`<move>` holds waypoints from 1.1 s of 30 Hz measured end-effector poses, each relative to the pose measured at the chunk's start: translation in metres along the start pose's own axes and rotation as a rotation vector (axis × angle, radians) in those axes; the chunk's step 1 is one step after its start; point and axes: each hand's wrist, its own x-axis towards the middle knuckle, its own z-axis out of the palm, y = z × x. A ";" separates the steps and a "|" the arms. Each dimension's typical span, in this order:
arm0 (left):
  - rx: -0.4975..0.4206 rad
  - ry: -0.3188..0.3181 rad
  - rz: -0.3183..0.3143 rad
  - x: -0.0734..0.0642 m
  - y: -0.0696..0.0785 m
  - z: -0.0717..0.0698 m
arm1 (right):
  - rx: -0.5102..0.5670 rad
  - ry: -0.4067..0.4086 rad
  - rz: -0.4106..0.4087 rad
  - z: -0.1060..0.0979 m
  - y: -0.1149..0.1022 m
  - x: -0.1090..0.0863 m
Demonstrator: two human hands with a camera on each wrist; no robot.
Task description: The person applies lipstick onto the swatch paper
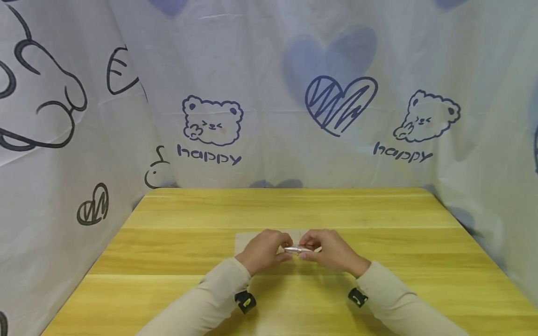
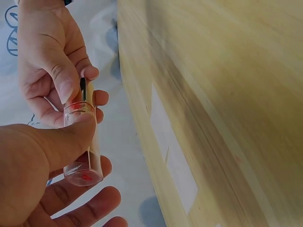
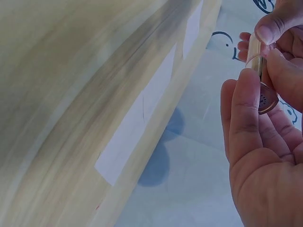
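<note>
Here, both hands [image 1: 265, 250] [image 1: 335, 252], pinching a partly clear tube [image 1: 296, 249], contents hard to tell

We had the tube [image 1: 297, 249] between our left hand [image 1: 264, 252] and right hand [image 1: 335, 251]; paper [image 1: 242, 241] lay behind them on the table [image 1: 286, 210], cloth [image 1: 269, 70] beyond.

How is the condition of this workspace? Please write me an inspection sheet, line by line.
Surface: wood-grain table, yellowish in the head view.
Job's things: small clear-walled tube held above the table; its contents cannot be identified.
Clutter: pale paper on the table, partly hidden by the left hand in the head view.
Grippers: left hand and right hand both grip the tube, at opposite ends.
Cables: nothing seen.
Surroundings: pale curtain with hearts, bear drawings and "happy" lettering.
</note>
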 end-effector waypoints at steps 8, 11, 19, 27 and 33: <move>0.000 -0.014 -0.031 -0.002 -0.001 0.000 | -0.011 -0.007 0.010 0.000 -0.001 0.000; 0.003 -0.011 -0.028 -0.002 -0.001 0.000 | -0.008 -0.008 0.006 -0.001 -0.001 -0.001; 0.007 -0.013 -0.031 -0.004 0.000 -0.001 | -0.007 -0.010 0.011 -0.002 -0.002 -0.001; 0.017 -0.006 -0.048 -0.005 -0.002 -0.004 | -0.004 -0.013 0.023 -0.004 -0.001 -0.003; 0.008 0.007 -0.105 -0.011 -0.012 -0.006 | -0.054 0.046 0.045 -0.013 0.006 -0.010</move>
